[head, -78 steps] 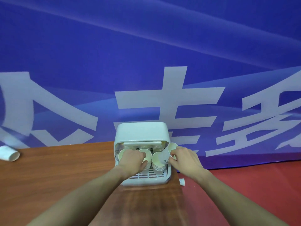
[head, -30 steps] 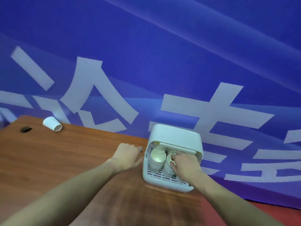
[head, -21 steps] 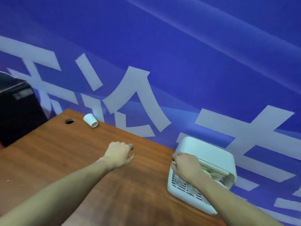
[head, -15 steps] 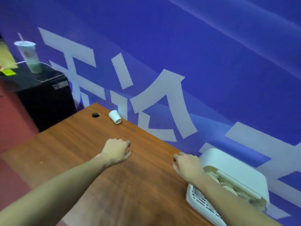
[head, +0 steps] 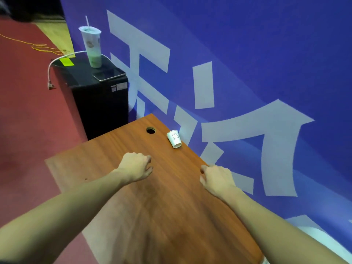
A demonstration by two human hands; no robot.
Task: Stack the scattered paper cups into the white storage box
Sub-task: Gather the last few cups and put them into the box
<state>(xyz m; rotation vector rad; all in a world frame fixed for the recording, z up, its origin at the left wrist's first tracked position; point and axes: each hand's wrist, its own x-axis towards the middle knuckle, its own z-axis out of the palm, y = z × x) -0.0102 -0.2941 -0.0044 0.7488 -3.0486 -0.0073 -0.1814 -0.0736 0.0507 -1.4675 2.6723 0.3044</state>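
Fingers of left hand (head: 135, 167) and right hand (head: 217, 178) loosely curled, empty, above table (head: 171, 216).

wooden table (head: 162, 216): paper cup (head: 174, 138) on side near far edge, beside round cable hole (head: 150, 130).

White storage box (head: 312, 235) mostly hidden behind right forearm and cut by bottom-right edge, contents unseen; left hand (head: 135, 167) and right hand (head: 217, 179) fingertips curl out of sight; paper cup (head: 174, 138) print unreadable.
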